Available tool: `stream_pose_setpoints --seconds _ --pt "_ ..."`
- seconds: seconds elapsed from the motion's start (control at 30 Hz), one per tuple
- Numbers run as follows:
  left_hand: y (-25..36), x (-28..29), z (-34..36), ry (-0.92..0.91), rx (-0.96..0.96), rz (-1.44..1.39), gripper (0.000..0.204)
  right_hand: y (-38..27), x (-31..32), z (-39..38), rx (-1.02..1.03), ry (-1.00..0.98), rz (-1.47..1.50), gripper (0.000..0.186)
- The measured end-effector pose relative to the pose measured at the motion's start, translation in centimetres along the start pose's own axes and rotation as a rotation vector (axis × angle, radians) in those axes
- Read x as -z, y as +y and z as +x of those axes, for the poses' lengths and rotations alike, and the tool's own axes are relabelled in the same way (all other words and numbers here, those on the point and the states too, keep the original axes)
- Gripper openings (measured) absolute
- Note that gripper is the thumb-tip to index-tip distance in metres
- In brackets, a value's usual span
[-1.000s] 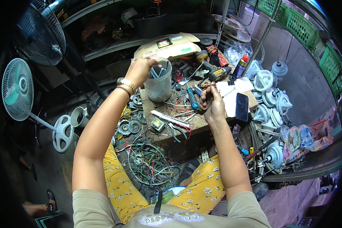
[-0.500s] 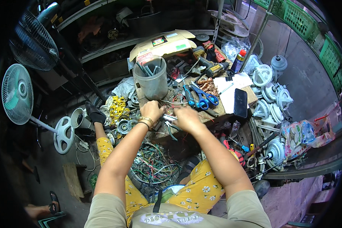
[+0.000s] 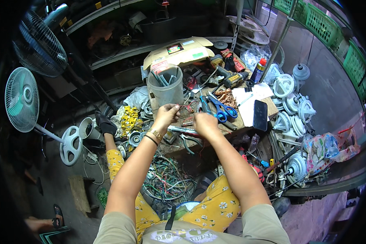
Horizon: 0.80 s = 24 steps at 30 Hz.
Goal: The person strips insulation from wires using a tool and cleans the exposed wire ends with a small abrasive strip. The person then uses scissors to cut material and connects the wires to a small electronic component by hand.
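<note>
While the left hand (image 3: 168, 115) closes thumb and forefinger, apparently on a thin red wire (image 3: 184, 106), the right hand (image 3: 206, 123) sits curled, back upward; its grip is hidden, so contents cannot be told. Wire position: above the wooden bench (image 3: 244, 118), toward 2 o'clock from the left fingertips. Handling, judged: very light, limp, springy at bends, easily kinked; best pinched close to the end being worked, as long spans would likely sag.

Materials: cloudy, round-walled plastic bucket (image 3: 165, 93) at 12 o'clock from the left hand; scissors (image 3: 219, 106) with smooth blue looped handles at 2 o'clock from the right; crinkled, shiny copper strands (image 3: 226, 97) at 1 o'clock; slim-handled pliers (image 3: 183, 137) at 7 to 8 o'clock.
</note>
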<state>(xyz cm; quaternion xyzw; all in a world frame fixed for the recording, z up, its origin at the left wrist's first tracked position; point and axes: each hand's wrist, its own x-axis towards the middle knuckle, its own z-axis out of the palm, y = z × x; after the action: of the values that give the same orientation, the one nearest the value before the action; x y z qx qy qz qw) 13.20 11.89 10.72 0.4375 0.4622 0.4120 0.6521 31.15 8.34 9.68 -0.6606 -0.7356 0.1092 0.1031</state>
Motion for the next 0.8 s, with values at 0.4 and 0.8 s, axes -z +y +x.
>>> stream_pose_setpoints --seconds 0.4,0.8 --pt "-1.2 -0.7 -1.8 -0.048 -0.026 0.047 0.014 0.6 0.6 2.5 -0.16 0.063 1.25 0.012" --pt "-1.7 0.2 -1.7 0.243 -0.437 1.069 0.023 1.3 -2.4 3.8 -0.17 0.414 0.888 0.017"
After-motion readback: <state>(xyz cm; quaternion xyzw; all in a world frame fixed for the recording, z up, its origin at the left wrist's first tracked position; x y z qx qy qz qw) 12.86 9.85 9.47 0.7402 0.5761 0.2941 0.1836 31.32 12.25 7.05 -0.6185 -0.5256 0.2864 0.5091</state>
